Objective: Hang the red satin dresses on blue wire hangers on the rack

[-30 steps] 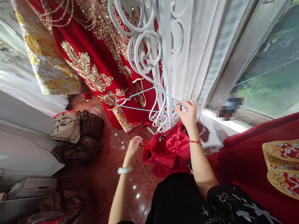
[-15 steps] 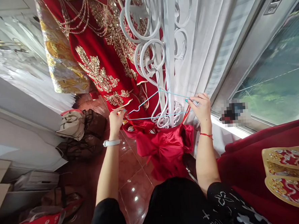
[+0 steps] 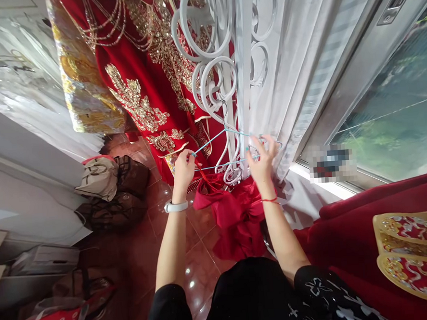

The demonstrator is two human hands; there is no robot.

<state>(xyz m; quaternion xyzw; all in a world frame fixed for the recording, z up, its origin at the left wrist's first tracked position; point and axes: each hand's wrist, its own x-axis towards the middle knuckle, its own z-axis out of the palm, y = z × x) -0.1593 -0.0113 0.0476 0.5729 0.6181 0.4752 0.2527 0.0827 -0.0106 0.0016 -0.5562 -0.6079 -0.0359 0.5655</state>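
A thin light-blue wire hanger [image 3: 211, 142] is in front of the white scrollwork, with its hook at one of the curls. My left hand [image 3: 185, 169] pinches the hanger's left arm near its end, a thin red strap beside the fingers. My right hand [image 3: 262, 162] is at the hanger's right arm, slightly blurred, its thumb and fingers apart. The hanger's right end sticks out past those fingers. Below both hands hangs a shiny red satin dress [image 3: 234, 212], bunched in folds. Part of its right side is hidden behind my right wrist.
White scrolled metalwork [image 3: 243, 81] stands ahead, beside red gowns with gold embroidery [image 3: 137, 102]. A pale curtain [image 3: 294, 53] and a window [image 3: 394, 100] are at right. Bags [image 3: 99, 179] rest on the tiled floor at left. A dark red garment [image 3: 334, 239] lies at lower right.
Both hands have come closer together, the left moving right and the right moving left. My right fingers have spread from their pinch, and the dress top has bunched inward.
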